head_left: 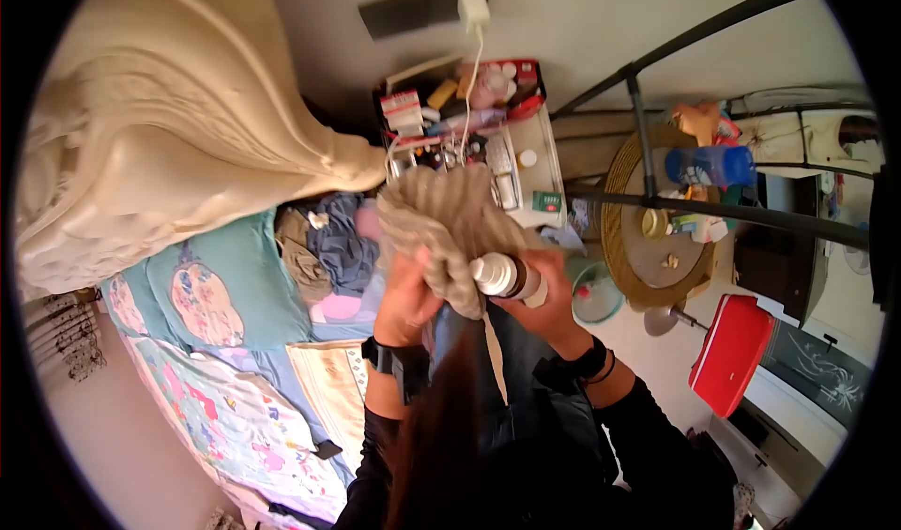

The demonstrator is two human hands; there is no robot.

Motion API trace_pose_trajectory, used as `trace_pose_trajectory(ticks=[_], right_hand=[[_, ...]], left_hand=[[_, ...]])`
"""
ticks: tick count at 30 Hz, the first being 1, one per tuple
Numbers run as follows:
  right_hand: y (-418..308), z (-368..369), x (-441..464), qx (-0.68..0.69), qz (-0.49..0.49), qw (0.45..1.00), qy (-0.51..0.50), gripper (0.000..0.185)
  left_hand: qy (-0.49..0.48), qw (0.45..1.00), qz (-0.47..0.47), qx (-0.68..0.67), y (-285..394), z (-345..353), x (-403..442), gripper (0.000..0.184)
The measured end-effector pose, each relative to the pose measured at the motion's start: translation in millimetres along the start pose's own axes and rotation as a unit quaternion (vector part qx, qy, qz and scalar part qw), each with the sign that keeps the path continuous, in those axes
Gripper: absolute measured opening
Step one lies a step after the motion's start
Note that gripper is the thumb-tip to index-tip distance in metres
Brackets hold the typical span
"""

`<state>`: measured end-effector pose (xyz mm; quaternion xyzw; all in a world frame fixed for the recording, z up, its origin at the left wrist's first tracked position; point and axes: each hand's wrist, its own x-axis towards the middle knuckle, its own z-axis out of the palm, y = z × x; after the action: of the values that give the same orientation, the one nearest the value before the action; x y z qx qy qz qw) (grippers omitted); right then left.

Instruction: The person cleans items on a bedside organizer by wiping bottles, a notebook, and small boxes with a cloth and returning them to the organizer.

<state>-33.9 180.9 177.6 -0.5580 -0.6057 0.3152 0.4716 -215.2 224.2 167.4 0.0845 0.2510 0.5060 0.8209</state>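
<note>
Hair (443, 408) hangs below our left hand (405, 292), which grips the striped cloth (449, 206), while our right hand (551, 295) holds the bottle (517, 278): both taken up, white cap (489, 274) seemingly still on.

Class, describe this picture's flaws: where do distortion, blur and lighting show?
Head view: fisheye distortion, with black rounding off the corners; the cloth looks smeared, the bottle somewhat clearer; lighting is uneven, the wall dull grey, the right sleeve losing detail in near-black.

Ornate cream headboard (160, 126), pale wall (601, 14).
</note>
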Motion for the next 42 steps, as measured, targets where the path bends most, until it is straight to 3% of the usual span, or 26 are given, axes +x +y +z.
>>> trace_pose_trajectory(ticks=[2, 3, 8, 10, 12, 14, 16, 18, 20, 23, 24, 26, 27, 28, 30, 32, 34, 36, 38, 39, 40, 41, 42], right_hand=[[-28.2, -10.9, 1.0, -0.048, -0.009, 0.998, -0.036, 0.047], [-45.3, -15.8, 3.4, -0.045, -0.020, 0.998, -0.024, 0.045], [-113.7, -36.5, -7.9, -0.036, -0.043, 0.995, -0.087, 0.052], [-131.2, -42.9, -8.6, 0.092, 0.008, 0.986, -0.137, 0.072], [-168.6, -49.2, -1.0, 0.364, 0.121, 0.904, -0.189, 0.108], [-184.6, -47.0, 1.0, 0.500, 0.167, 0.820, -0.223, 0.113], [-201.2, -42.3, 5.0, 0.521, 0.205, 0.782, -0.274, 0.111], [-201.4, -31.1, 11.6, 0.504, 0.153, 0.767, -0.367, 0.099], [-198.2, -28.9, 11.8, 0.528, 0.177, 0.728, -0.400, 0.087], [-207.9, -31.1, 7.5, 0.494, 0.158, 0.765, -0.381, 0.080], [-207.1, -32.4, 6.2, 0.494, 0.158, 0.765, -0.382, 0.080], [-202.9, -35.5, 4.3, 0.505, 0.164, 0.766, -0.363, 0.079], [-208.5, -39.8, 4.8, 0.516, 0.155, 0.758, -0.367, 0.077], [-211.1, -43.6, 3.7, 0.516, 0.154, 0.758, -0.368, 0.077], [-213.4, -52.0, 3.2, 0.560, 0.162, 0.746, -0.322, 0.074], [-211.0, -60.5, 5.2, 0.560, 0.145, 0.753, -0.312, 0.072], [-203.7, -69.0, 8.0, 0.551, 0.174, 0.761, -0.295, 0.073], [-199.7, -78.8, 9.5, 0.553, 0.169, 0.760, -0.297, 0.072], [-191.7, -89.3, 9.3, 0.539, 0.161, 0.778, -0.278, 0.071], [-185.4, -95.7, 9.1, 0.534, 0.162, 0.784, -0.273, 0.071], [-183.8, -104.0, 10.2, 0.534, 0.161, 0.783, -0.274, 0.071], [-183.3, -113.1, 11.3, 0.533, 0.170, 0.786, -0.264, 0.072], [-182.8, -122.3, 11.5, 0.532, 0.181, 0.788, -0.252, 0.073]], left_hand=[[0.006, 0.989, -0.006, 0.147, 15.7, 45.4, -18.6, 0.048], [0.000, 0.994, -0.013, 0.105, 21.1, 64.2, -22.2, 0.050], [-0.026, 0.989, 0.009, 0.147, 54.5, 119.3, -56.6, 0.040], [0.008, 0.991, 0.003, 0.132, 68.9, 117.7, -68.8, 0.032], [0.010, 0.991, 0.037, 0.127, 83.2, 134.1, -84.6, 0.029], [-0.025, 0.977, 0.046, 0.205, 89.5, 150.1, -102.1, 0.031], [-0.096, 0.932, 0.086, 0.338, 82.4, 162.4, -110.4, 0.048], [-0.133, 0.879, 0.115, 0.444, 76.0, 164.1, -112.1, 0.058], [-0.159, 0.876, 0.164, 0.424, 74.6, 163.7, -111.0, 0.063], [-0.200, 0.816, 0.200, 0.504, 90.0, 175.7, -120.0, 0.066], [-0.199, 0.816, 0.201, 0.504, 94.1, 177.4, -122.9, 0.066], [-0.139, 0.882, 0.086, 0.442, 97.5, 181.8, -129.0, 0.065], [-0.158, 0.900, 0.106, 0.392, 97.4, 193.7, -136.3, 0.055], [-0.158, 0.900, 0.108, 0.392, 95.7, 194.6, -136.4, 0.055], [-0.160, 0.951, 0.081, 0.253, 93.2, 196.0, -134.0, 0.051], [-0.163, 0.948, 0.083, 0.260, 85.5, 199.0, -135.2, 0.043], [-0.161, 0.889, 0.086, 0.421, 77.2, 198.4, -133.2, 0.040], [-0.150, 0.886, 0.085, 0.430, 73.4, 201.4, -132.6, 0.038], [-0.138, 0.850, 0.185, 0.473, 76.8, 198.7, -135.1, 0.037], [-0.157, 0.846, 0.179, 0.476, 79.7, 212.2, -153.6, 0.043], [-0.238, 0.842, 0.116, 0.471, 82.9, 212.6, -177.5, 0.064], [-0.460, 0.762, 0.021, 0.456, 89.8, 210.8, -186.5, 0.093], [-0.631, 0.665, -0.055, 0.397, 86.0, 218.7, -198.5, 0.105]])
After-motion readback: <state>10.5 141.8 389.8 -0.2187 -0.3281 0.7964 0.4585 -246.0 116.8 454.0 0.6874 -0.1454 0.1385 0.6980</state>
